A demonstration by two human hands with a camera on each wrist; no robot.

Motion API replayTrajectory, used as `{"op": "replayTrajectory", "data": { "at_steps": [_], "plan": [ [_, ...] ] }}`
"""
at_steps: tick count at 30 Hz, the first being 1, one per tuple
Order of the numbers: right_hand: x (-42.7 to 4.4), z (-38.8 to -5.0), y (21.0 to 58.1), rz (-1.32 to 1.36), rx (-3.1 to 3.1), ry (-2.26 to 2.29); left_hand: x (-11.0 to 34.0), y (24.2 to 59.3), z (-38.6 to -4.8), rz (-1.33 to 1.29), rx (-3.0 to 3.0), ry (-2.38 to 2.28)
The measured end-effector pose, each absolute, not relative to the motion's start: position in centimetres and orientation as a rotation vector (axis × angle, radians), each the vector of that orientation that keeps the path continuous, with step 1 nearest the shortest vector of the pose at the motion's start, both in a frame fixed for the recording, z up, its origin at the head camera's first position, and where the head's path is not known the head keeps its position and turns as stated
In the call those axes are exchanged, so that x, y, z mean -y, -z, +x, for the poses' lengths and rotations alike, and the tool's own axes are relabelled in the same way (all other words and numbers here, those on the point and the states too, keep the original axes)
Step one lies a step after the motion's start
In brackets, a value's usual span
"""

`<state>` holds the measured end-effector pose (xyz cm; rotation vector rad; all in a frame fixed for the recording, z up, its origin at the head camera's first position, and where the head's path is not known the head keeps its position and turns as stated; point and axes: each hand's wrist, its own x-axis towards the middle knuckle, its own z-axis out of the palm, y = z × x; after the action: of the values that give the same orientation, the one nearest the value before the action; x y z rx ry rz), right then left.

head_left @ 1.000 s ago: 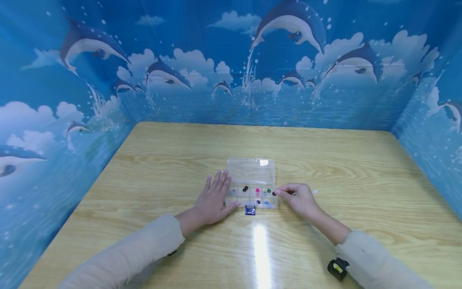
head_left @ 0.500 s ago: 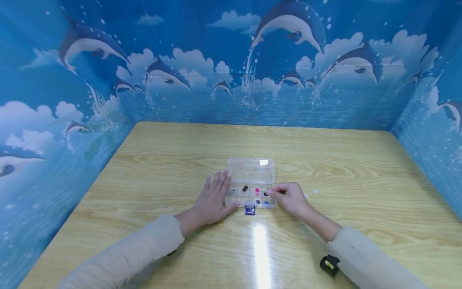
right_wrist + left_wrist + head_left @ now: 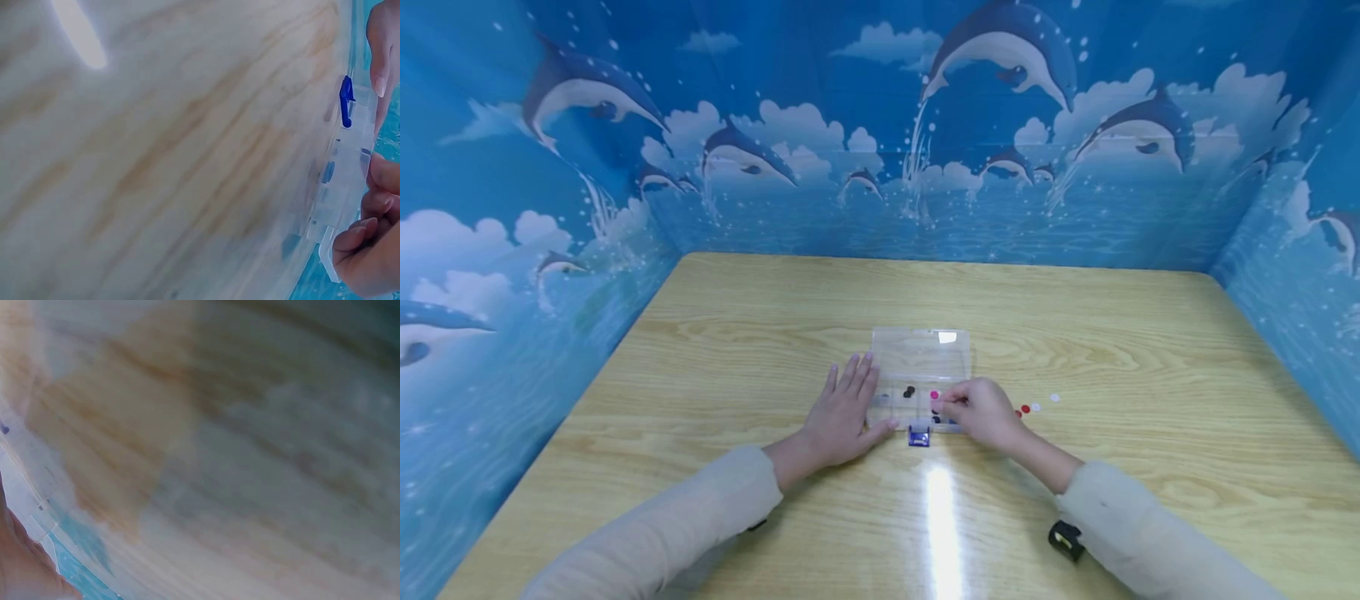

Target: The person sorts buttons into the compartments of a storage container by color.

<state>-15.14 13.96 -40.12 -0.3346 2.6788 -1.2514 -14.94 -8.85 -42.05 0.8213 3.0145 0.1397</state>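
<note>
A clear plastic compartment box point(image 3: 904, 413) lies with its see-through lid point(image 3: 919, 357) folded back and a blue latch point(image 3: 919, 437) at its front. My left hand point(image 3: 842, 417) rests on the box's left side, fingers straight and spread. Over the right compartments, my right hand point(image 3: 987, 412) pinches a small black disc point(image 3: 366, 152) between thumb and finger. Beside those fingertips is a pink disc point(image 3: 934, 395) in its compartment, and black discs point(image 3: 909, 392) sit further left. A blue disc point(image 3: 328, 172) shows through the box wall in the right wrist view. The hand covers the rightmost compartments.
On the wood-grain table point(image 3: 775, 317), right of the box, lie a red disc point(image 3: 1026, 409) and two white discs point(image 3: 1036, 407), with another red one partly hidden by the right hand. A dolphin-print curtain point(image 3: 820, 167) surrounds the table. Both wrist views show mostly tabletop.
My right hand has moved left across the box with the black disc, from its right edge to near the pink disc. This uncovers red and white discs on the table. The left hand stays put.
</note>
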Motion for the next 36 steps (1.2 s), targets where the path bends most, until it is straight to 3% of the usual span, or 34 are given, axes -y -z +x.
{"op": "replayTrajectory", "data": {
  "at_steps": [17,36],
  "plan": [
    [-13.2,-15.2,39.4,-0.658,-2.951,0.810,8.8,41.6,-14.7,0.801,-2.993,-0.161],
    [-16.2,-15.0,39.1,-0.543,-2.788,1.284,8.8,41.7,-14.7,0.809,-2.998,-0.170]
  ]
}}
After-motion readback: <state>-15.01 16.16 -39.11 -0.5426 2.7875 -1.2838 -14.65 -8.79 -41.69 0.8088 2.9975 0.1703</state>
